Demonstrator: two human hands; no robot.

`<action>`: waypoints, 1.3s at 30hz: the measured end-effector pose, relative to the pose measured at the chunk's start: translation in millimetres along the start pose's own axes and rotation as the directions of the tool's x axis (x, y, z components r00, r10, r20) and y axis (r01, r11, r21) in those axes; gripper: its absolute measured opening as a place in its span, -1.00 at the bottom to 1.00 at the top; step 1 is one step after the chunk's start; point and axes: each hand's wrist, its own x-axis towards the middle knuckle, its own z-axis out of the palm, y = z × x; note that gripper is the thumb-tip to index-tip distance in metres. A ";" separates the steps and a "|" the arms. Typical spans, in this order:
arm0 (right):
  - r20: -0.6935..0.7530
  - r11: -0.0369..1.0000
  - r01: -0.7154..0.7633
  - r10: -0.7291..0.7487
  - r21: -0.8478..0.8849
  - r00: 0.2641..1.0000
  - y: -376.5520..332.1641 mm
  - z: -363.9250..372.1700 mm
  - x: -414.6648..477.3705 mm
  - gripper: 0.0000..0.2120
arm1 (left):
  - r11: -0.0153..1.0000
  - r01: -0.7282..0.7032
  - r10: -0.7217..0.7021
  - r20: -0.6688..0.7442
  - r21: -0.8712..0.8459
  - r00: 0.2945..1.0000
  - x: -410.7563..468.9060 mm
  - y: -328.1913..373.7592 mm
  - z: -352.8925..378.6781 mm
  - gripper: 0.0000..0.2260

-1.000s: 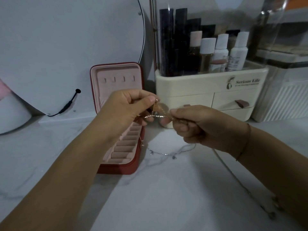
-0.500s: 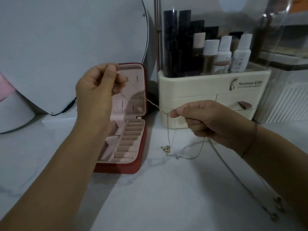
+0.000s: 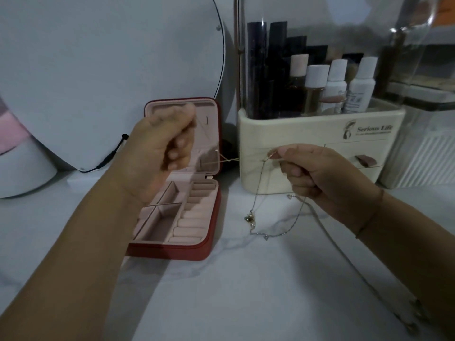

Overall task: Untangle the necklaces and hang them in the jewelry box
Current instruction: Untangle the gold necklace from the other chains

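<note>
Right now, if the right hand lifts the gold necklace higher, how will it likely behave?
Probably fully floppy: the gold necklace hangs limp from the right hand, straight only where pulled toward the left hand. Likely light, though its pendant may swing. It could snag: a silver chain lies beside the pendant.

blur: left hand (image 3: 160, 148) — fingertips smeared | hidden: jewelry box (image 3: 172, 249) lid hooks, partly behind hand | faint: gold chain (image 3: 229, 159) near lid | cropped right: clear bin (image 3: 430, 163)
</note>
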 end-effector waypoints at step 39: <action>0.069 0.984 -0.015 0.003 0.176 0.998 -5.8 7.5 -0.7 -0.73 | 0.990 -0.025 -0.025 -0.357 -0.135 0.934 0.5 -13.6 31.1 -0.62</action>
